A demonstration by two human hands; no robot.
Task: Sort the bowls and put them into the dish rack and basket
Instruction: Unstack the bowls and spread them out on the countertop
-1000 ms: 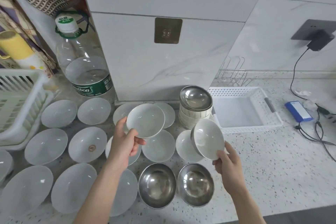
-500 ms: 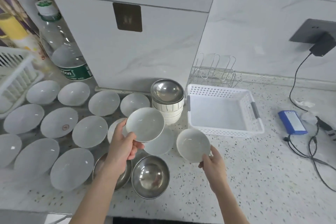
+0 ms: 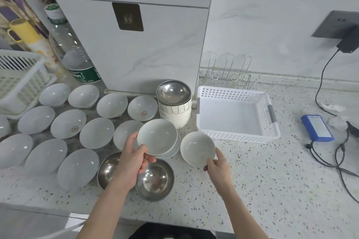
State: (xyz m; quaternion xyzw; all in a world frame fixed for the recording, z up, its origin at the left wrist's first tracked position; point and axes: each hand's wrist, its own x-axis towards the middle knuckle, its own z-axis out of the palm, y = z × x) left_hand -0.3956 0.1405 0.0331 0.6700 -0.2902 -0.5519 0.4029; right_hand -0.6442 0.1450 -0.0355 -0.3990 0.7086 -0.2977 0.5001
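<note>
The left hand (image 3: 134, 158) gripped a small white bowl (image 3: 157, 137) by its rim above the counter; the right hand (image 3: 215, 165) pinched another white bowl (image 3: 197, 148) just short of the white basket (image 3: 239, 137). Behind stood the wire dish rack (image 3: 229, 72) and a bottle (image 3: 77, 60) (label partly readable: "bon").

Basket (image 3: 237, 134) right of the bowl stack (image 3: 174, 110), wire rack (image 3: 229, 75) behind it (spread bowls (image 3: 68, 123) far left).
</note>
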